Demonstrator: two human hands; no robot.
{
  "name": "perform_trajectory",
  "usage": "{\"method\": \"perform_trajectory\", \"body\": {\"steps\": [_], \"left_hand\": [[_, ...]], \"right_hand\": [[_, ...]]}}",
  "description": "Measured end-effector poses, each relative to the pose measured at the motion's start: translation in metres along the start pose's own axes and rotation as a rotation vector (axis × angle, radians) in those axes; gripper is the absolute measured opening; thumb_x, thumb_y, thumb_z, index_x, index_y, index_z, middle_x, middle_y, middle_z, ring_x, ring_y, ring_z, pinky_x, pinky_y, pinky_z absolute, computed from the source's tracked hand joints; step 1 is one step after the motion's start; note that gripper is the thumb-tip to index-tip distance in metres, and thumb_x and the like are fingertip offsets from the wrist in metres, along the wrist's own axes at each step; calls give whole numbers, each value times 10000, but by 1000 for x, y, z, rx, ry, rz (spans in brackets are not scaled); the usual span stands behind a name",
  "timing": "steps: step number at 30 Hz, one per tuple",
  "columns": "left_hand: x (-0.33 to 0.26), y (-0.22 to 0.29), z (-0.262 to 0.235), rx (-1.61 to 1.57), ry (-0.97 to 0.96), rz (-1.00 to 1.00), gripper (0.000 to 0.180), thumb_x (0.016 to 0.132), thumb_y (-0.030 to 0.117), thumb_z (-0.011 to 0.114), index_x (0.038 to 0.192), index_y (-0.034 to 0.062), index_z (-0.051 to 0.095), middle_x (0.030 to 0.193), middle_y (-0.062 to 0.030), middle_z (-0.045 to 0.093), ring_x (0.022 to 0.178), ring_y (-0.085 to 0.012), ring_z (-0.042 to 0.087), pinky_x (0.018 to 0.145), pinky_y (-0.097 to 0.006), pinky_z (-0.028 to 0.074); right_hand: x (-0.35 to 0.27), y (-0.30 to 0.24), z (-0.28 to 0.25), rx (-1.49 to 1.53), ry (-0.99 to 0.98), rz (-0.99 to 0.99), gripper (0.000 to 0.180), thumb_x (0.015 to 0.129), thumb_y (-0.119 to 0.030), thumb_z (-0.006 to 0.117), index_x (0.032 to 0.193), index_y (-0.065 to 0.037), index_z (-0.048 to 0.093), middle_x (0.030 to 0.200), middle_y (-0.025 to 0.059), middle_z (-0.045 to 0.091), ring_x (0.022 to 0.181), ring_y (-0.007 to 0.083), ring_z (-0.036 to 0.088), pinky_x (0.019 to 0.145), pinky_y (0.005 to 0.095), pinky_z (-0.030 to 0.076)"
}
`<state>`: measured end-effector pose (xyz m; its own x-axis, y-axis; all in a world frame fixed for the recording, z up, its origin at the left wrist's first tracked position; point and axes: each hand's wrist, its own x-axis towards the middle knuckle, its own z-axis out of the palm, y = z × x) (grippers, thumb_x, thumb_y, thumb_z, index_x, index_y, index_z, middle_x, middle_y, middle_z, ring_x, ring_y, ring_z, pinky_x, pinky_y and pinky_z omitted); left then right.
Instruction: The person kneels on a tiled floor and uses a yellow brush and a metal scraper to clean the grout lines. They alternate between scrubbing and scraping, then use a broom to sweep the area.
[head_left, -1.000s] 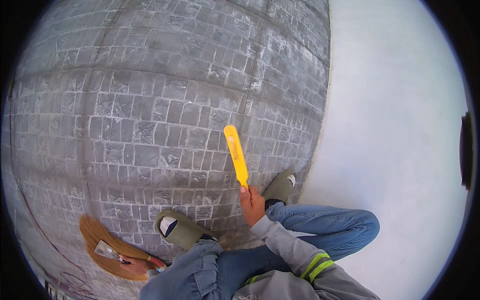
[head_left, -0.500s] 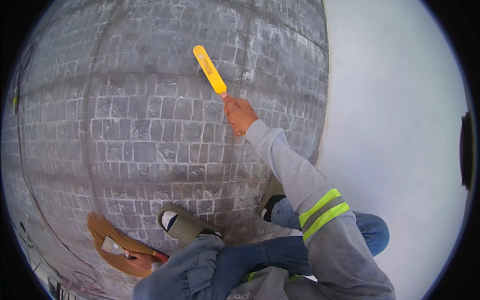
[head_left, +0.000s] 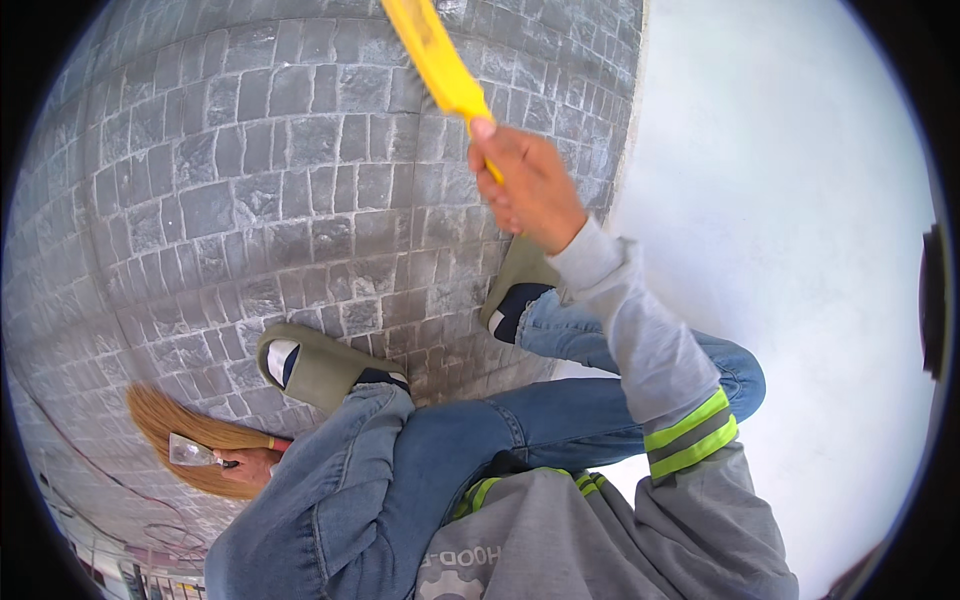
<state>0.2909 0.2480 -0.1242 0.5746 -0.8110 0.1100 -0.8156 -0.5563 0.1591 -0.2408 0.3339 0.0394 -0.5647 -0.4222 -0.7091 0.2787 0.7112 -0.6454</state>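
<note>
My right hand (head_left: pixel 528 185) is closed around the thin handle of a long yellow hand brush (head_left: pixel 440 62). The brush is raised in front of me, its far end cut off by the top of the picture; a dark fringe of bristles shows faintly along its left side. At the lower left, my left hand (head_left: pixel 252 467) grips a putty knife (head_left: pixel 190 451) with a wide, smeared metal blade. Under that hand lies a straw broom (head_left: pixel 165 412), its red handle running behind my knee. Whether the fingers also hold the broom, I cannot tell.
Grey block-patterned paving (head_left: pixel 240 180) with pale joints spreads under my green slides (head_left: pixel 325 365). A smooth white wall (head_left: pixel 780 200) stands close along the right. A thin reddish cable (head_left: pixel 95 470) runs over the ground at the lower left, near a metal rack (head_left: pixel 165 583).
My right hand has drawn the brush up nearer to me and slightly right. My view has tilted back, showing more of my lap. The left hand keeps the putty knife over the broom.
</note>
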Motion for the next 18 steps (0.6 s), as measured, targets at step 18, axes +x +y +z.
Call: {"method": "perform_trajectory", "body": {"steps": [18], "left_hand": [[-9, -4, 0, -26, -29, -113, 644, 923, 600, 444, 1047, -21, 564, 1001, -235, 589, 912, -400, 552, 782, -474, 422]], "right_hand": [[8, 145, 80, -286, 285, -65, 565, 999, -472, 367, 838, 33, 561, 629, 150, 528, 577, 241, 510, 573, 415, 410]]}}
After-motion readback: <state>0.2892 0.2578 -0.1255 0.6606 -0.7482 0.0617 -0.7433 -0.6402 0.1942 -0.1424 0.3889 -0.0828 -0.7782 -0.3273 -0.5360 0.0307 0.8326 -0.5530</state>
